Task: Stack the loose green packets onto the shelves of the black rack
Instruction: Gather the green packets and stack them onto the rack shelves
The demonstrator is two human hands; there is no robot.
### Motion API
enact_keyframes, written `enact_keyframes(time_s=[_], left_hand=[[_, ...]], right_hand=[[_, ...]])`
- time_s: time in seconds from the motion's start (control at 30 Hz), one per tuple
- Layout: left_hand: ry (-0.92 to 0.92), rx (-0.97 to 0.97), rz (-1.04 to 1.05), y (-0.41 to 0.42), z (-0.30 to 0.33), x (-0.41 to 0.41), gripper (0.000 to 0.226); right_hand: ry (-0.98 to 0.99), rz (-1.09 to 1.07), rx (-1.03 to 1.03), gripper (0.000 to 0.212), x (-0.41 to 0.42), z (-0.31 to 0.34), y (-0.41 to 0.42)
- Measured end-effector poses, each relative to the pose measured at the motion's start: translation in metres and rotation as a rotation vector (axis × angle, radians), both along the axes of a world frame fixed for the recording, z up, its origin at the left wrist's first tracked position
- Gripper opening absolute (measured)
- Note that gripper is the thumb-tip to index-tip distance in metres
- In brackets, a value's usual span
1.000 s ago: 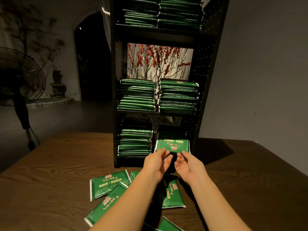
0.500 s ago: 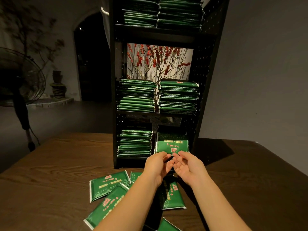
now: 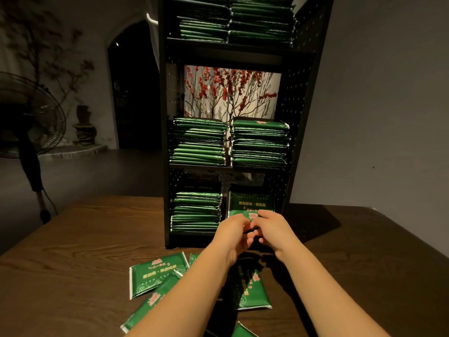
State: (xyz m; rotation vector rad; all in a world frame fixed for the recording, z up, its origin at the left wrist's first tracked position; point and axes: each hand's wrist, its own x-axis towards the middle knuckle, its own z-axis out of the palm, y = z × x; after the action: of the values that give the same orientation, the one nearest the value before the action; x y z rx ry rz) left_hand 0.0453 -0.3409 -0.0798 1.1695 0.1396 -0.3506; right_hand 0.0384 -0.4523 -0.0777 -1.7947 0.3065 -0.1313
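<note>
a second ago the green packet [image 3: 250, 205] sat at the shelf mouth; now it lies deep in the black rack's [image 3: 303, 105] bottom-right bay. left hand [image 3: 233, 233] and right hand [image 3: 273, 227] curl at its near edge; grip unclear. loose packets [image 3: 158, 272] wait on the table [image 3: 73, 239].

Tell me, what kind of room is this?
Hard to say for sure; probably a dim shop or tea-room corner. A black rack on a wooden table holds stacked green packets, with red blossom branches behind it and a standing fan to the left.
</note>
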Motion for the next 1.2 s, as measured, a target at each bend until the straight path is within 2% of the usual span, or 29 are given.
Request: enact_keyframes(time_s=[0.03,0.1,0.27,0.6,0.7,0.83,1.2], left_hand=[[0.002,-0.005,-0.004,-0.001,-0.001,0.001,0.015],[0.007,-0.014,-0.008,-0.002,-0.004,0.002,0.014],[0.045,0.023,-0.009,-0.003,-0.009,0.006,0.013],[0.217,-0.343,-0.106,-0.010,-0.012,0.007,0.030],[0.243,-0.392,-0.091,-0.012,-0.012,0.005,0.031],[0.248,-0.440,-0.095,-0.015,-0.009,0.005,0.032],[0.252,-0.459,-0.122,-0.018,-0.002,0.015,0.029]], right_hand=[[-0.043,0.025,-0.217,0.041,0.001,0.000,0.000],[-0.092,0.066,-0.499,0.043,0.001,0.003,0.001],[-0.024,0.086,-0.823,0.050,0.005,0.007,0.004],[-0.041,0.134,-0.848,0.051,0.006,0.009,-0.004],[-0.134,0.099,-0.835,0.047,0.005,0.003,-0.006],[-0.139,0.095,-0.859,0.051,0.006,0.007,-0.006],[-0.185,0.238,-1.086,0.061,0.013,0.030,-0.008]])
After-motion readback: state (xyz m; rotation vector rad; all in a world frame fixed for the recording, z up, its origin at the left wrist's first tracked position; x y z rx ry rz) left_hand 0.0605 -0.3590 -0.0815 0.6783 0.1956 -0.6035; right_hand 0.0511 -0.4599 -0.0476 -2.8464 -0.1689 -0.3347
